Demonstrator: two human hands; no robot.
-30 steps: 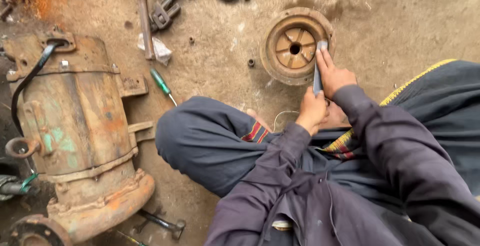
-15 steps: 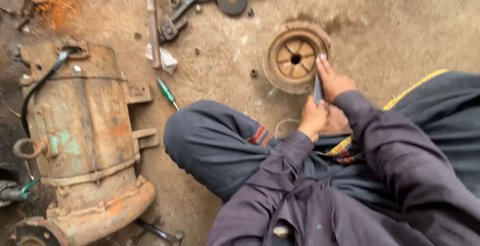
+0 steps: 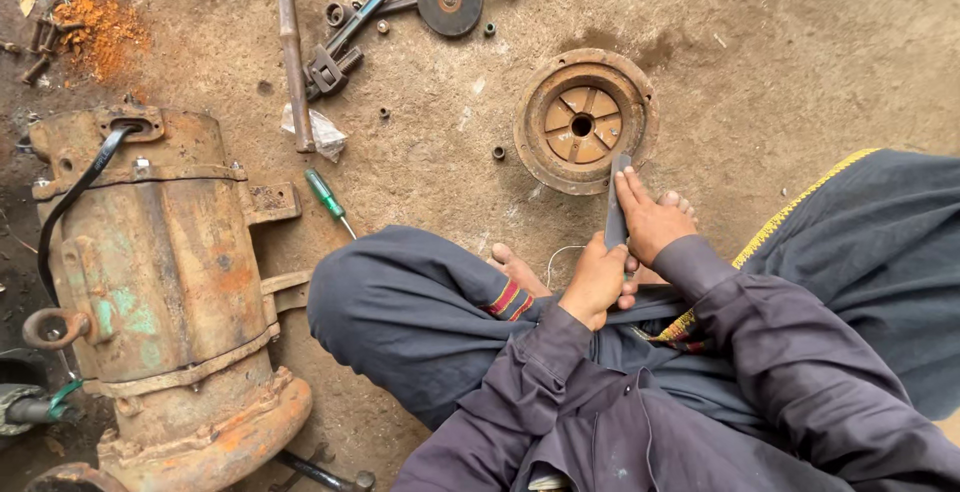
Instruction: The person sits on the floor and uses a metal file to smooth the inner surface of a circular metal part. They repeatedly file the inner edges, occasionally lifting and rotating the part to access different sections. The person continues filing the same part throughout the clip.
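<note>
My left hand [image 3: 596,282] and right hand [image 3: 652,220] both close around a flat, stiff steel blade [image 3: 616,202], its tip touching the near rim of the rusty round housing [image 3: 584,120] on the concrete floor [image 3: 800,62]. Thin, hard, likely light; best gripped mid-length.

A thin, flat, dark metal blade [image 3: 616,202], long and narrow like a file, stood nearly upright in the head view, its lower end gripped between two hands and its upper tip touching the near rim of a round, rusty metal housing [image 3: 584,120]. The housing lay flat on the dusty concrete floor, open side up. Inside its raised outer ring sat an orange-brown hub with radial slots around a small dark centre hole.
</note>
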